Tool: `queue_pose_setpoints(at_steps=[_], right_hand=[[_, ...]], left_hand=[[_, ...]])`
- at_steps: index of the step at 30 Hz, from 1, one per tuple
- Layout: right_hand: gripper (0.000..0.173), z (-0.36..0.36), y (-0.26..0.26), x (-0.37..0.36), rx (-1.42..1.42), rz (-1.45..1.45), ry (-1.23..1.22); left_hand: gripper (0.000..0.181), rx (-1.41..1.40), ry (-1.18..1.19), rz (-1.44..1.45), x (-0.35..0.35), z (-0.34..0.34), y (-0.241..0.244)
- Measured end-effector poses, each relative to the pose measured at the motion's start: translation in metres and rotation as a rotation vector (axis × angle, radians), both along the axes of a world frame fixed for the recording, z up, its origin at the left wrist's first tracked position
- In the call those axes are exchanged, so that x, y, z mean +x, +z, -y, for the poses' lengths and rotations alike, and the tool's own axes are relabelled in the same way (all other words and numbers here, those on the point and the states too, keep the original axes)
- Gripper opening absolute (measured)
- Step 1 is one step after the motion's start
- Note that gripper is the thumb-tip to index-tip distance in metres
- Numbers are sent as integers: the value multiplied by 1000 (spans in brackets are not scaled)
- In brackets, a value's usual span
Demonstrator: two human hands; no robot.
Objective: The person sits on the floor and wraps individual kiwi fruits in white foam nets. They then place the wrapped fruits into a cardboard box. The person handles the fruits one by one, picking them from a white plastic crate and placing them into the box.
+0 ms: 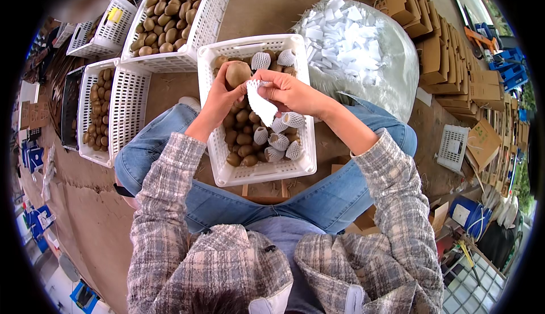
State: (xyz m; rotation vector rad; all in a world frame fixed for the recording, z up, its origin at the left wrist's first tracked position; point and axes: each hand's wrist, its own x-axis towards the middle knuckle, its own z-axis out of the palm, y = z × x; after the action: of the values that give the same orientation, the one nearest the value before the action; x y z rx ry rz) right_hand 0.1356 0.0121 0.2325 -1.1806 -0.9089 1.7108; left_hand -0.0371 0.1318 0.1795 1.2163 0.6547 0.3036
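Observation:
My left hand (219, 97) holds a brown kiwifruit (238, 74) above a white plastic crate (262, 180). Close on its right, my right hand (294, 92) pinches a white foam net sleeve (259, 103), which hangs down beside the fruit and does not cover it. The fingers of both hands nearly meet at the sleeve's upper end. Under the hands, the crate holds many bare kiwifruits (245, 139) and, mostly on its right side, several in white foam nets (279, 141). The hands hide part of the crate's contents.
A large clear plastic bag (400, 67) of white foam sleeves (340, 37) lies beyond the crate at right. More crates of kiwifruit (213, 11) stand at left, one beside a black crate (71, 109). Cardboard boxes (434, 58) are stacked at right. My knees flank the middle crate.

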Motion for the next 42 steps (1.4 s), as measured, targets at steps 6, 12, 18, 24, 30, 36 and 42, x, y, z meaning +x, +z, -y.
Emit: queue_pose_setpoints(at_steps=[6,12,18,24,30,36,42], right_hand=[[9,-3,-15,-10,177,153,-63],[12,2,-8,-13,55,253,-295],[12,2,-2,-11,7,386,-328],[15,1,-18,2,250,724,-363],[15,1,-28,5,255,713,-305],[16,4,-33,-5,4,258,-241],[7,1,-37,-22,141,507,-430]], left_hand=[[39,10,-194,157,0,9,6],[40,366,-169,177,2,8,-4],[39,399,-161,90,2,7,-5],[36,409,-223,109,4,5,8],[29,148,-307,51,-3,-3,8],[21,-326,-61,316,5,14,-6],[16,-590,104,382,6,19,-8]])
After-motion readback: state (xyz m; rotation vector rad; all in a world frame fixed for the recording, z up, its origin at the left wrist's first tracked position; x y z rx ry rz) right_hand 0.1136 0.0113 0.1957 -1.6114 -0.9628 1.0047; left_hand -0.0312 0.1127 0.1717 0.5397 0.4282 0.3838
